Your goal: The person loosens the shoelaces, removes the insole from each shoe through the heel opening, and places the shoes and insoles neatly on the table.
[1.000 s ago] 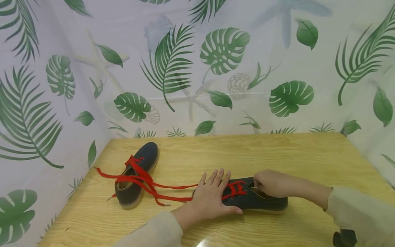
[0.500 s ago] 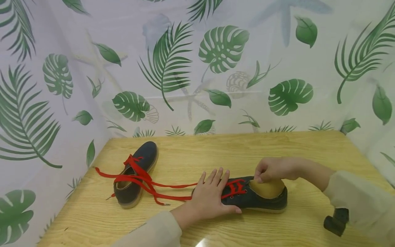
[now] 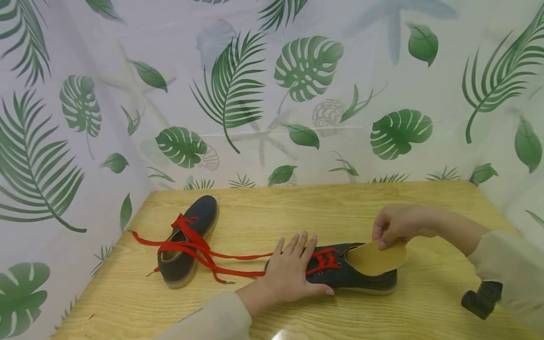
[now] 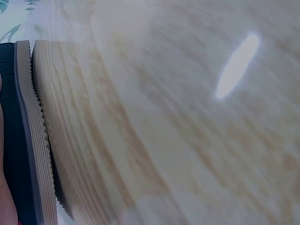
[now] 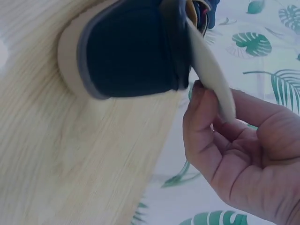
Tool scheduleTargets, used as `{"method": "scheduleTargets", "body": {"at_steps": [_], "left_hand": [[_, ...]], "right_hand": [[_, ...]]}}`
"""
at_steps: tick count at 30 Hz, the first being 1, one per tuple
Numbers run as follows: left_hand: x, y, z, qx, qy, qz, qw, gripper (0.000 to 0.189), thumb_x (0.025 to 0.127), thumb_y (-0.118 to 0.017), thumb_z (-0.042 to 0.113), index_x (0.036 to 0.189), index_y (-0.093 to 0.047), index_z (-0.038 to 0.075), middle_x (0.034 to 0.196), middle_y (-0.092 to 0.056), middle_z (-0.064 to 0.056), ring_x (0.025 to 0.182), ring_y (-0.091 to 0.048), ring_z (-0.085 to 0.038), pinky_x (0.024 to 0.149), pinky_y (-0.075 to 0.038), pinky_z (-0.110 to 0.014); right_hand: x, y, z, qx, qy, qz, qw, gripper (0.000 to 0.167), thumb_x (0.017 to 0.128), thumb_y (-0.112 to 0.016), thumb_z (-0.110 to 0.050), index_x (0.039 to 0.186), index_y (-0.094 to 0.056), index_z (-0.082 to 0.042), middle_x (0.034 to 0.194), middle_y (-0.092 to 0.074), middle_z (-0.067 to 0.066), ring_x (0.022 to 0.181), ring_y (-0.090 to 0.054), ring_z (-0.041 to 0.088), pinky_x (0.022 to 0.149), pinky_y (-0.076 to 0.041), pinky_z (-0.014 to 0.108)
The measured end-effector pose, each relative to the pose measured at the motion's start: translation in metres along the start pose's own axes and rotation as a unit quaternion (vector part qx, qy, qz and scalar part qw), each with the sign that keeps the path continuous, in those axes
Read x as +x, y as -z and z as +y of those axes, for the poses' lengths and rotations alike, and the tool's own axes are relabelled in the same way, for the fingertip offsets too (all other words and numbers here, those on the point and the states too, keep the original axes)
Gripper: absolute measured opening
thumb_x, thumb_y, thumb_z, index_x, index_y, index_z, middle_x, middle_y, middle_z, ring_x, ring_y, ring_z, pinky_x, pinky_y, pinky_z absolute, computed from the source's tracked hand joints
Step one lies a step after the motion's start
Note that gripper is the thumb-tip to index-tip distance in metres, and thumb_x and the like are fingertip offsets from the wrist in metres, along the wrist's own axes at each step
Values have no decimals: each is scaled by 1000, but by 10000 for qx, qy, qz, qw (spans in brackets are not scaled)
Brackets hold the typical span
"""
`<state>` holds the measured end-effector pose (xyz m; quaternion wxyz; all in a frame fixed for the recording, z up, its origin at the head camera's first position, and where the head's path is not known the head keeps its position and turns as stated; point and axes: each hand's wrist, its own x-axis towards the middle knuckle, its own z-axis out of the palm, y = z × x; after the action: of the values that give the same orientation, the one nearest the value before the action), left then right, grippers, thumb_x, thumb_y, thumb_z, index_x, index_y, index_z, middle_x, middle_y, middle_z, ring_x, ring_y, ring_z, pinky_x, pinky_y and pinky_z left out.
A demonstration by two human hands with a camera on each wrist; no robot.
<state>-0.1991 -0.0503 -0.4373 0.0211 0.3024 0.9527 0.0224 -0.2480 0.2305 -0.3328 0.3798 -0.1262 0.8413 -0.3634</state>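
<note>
A dark navy shoe point(image 3: 361, 282) with red laces point(image 3: 326, 259) lies on the table, toe to the left and heel to the right. My left hand point(image 3: 289, 274) rests over its toe with fingers spread, covering the front end. My right hand point(image 3: 393, 226) pinches the edge of a tan insole point(image 3: 376, 259), whose heel end sticks up out of the shoe's opening; its front part is hidden inside. In the right wrist view the pale underside of the insole point(image 5: 213, 70) shows between thumb and fingers, beyond the shoe's heel point(image 5: 131, 51).
A second navy shoe point(image 3: 204, 212) stands at the left, with long red laces point(image 3: 193, 236) draped over it and stretching toward the first shoe. The wooden table point(image 3: 263, 208) meets a leaf-printed cloth point(image 3: 361, 156) at its back and sides. A black wrist device point(image 3: 482, 300) hangs by the right sleeve.
My right hand came up out of the shoe's opening and moved right and up, pulling the insole's heel end out above the collar. The left hand stays on the toe.
</note>
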Motion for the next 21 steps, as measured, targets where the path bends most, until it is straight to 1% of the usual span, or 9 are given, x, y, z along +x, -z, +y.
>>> {"method": "scheduleTargets", "body": {"at_steps": [2, 7, 11, 18, 20, 21], "left_hand": [[0, 0, 0, -13, -8, 26, 10000, 106, 75, -39, 84, 154, -8, 19, 159, -15, -6, 145, -16, -23, 116, -16, -50], [0, 0, 1, -15, 12, 20, 10000, 107, 75, -37, 85, 154, -8, 19, 159, -14, -6, 145, -15, -23, 116, -15, -49], [-1, 2, 0, 49, 40, -10, 10000, 107, 75, -36, 86, 154, -8, 19, 159, -14, -6, 145, -16, -23, 116, -15, -49], [1, 0, 1, 42, 17, -4, 10000, 107, 75, -35, 86, 154, -8, 19, 159, -14, -5, 145, -16, -23, 116, -16, -50], [1, 0, 1, 50, 36, -17, 10000, 107, 74, -35, 86, 154, -8, 19, 159, -14, -5, 145, -16, -23, 116, -16, -49], [1, 0, 1, 51, 45, -23, 10000, 107, 74, -35, 86, 154, -7, 19, 159, -14, -5, 145, -16, -23, 116, -15, -49]], "right_hand": [[-4, 3, 5, 118, -87, 21, 9999, 4, 83, -66, 3, 83, -64, -1, 75, -59, 2, 63, -53, 11, 59, -49, 25], [-14, 11, 18, 166, -163, 119, 9997, 4, 83, -66, 2, 87, -63, 3, 77, -59, 2, 64, -50, 11, 59, -47, 24], [-20, 14, 25, 108, -70, 116, 9998, 7, 83, -66, 2, 89, -63, 4, 77, -59, 1, 64, -47, 10, 59, -45, 23], [-27, 19, 26, 49, 60, 141, 9999, 5, 82, -67, 2, 86, -65, 1, 71, -59, -1, 61, -48, 8, 58, -48, 24], [-28, 19, 26, -108, 112, 210, 9997, 6, 81, -67, 0, 87, -66, 1, 72, -60, -1, 62, -50, 8, 60, -48, 25], [-29, 20, 26, -242, 190, 257, 9992, 9, 82, -68, -2, 90, -66, 2, 76, -62, 0, 65, -52, 9, 62, -49, 26]]}}
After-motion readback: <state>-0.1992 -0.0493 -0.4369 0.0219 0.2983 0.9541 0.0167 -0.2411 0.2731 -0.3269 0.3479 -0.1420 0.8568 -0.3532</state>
